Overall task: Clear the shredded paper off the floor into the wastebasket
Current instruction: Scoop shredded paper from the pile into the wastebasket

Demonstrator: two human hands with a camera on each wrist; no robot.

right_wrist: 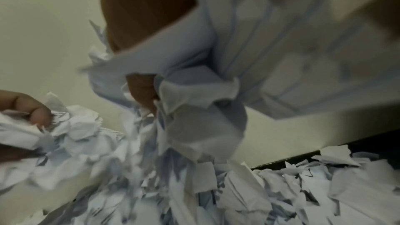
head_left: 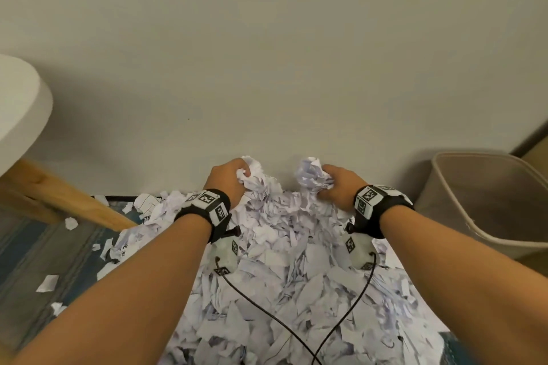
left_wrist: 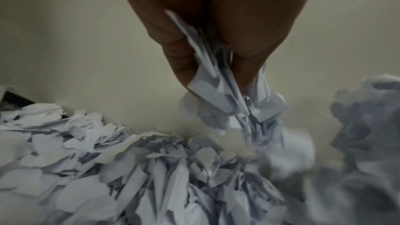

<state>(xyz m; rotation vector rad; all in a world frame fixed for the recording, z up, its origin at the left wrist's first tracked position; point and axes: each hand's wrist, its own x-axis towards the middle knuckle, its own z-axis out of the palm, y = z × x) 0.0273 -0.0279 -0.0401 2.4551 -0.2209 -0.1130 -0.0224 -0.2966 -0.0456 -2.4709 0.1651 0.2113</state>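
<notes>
A big heap of white shredded paper covers the floor in front of me, up against the wall. My left hand grips a bunch of scraps lifted off the top of the heap. My right hand holds a second crumpled bunch beside it. In the left wrist view the fingers pinch torn strips that hang down over the heap. In the right wrist view crumpled paper fills my right hand, with the heap below. The beige wastebasket stands at the right.
A plain wall rises just behind the heap. A white round table top on a wooden leg stands at the left. Loose scraps lie on the blue-grey rug at the left. Two black cables trail across the paper.
</notes>
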